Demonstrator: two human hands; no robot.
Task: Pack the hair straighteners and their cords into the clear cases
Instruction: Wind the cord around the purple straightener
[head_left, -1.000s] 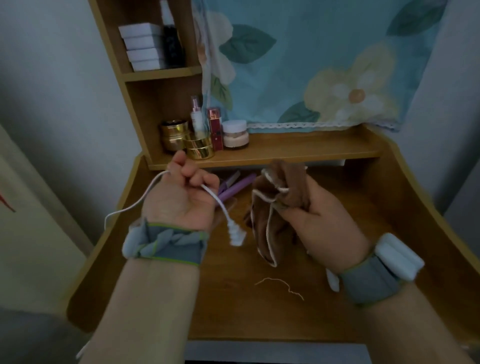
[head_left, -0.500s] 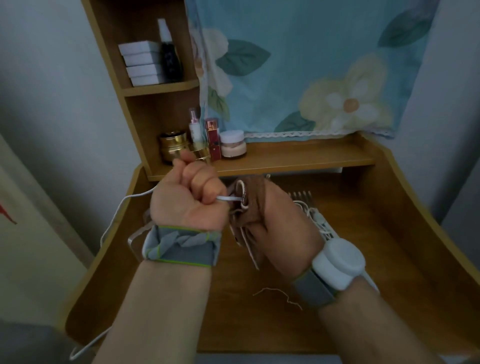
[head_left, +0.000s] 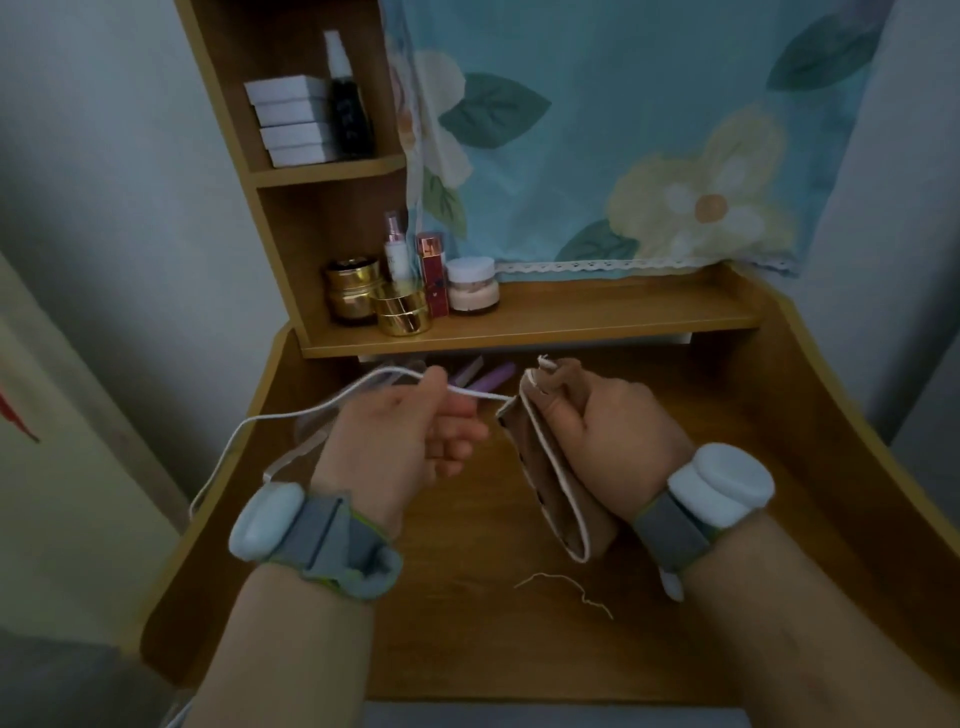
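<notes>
The left hand (head_left: 410, 441) pinches a white cord (head_left: 291, 415) between the thumb and the first finger, and the other fingers (head_left: 457, 457) are loosely curled under it. From the pinch, the cord goes to the right and enters the top of a brown fabric pouch (head_left: 550, 483); to the left of the fingers it makes a long curve and goes down over the edge of the wooden desk (head_left: 519, 649). The right hand (head_left: 618, 421) grips the pouch near its opening, with the fingers curled around the gathered fabric, and the rest of the pouch hangs down below this hand. How much of the cord is already inside the pouch, I cannot tell. Just behind the fingertips of both hands, a purple hair straightener (head_left: 488, 376) lies on the desk under the low shelf (head_left: 597, 319). Near it something clear is visible, but it is too blurred to name. A loose pale thread (head_left: 566, 590) lies on the desk below the pouch.
</notes>
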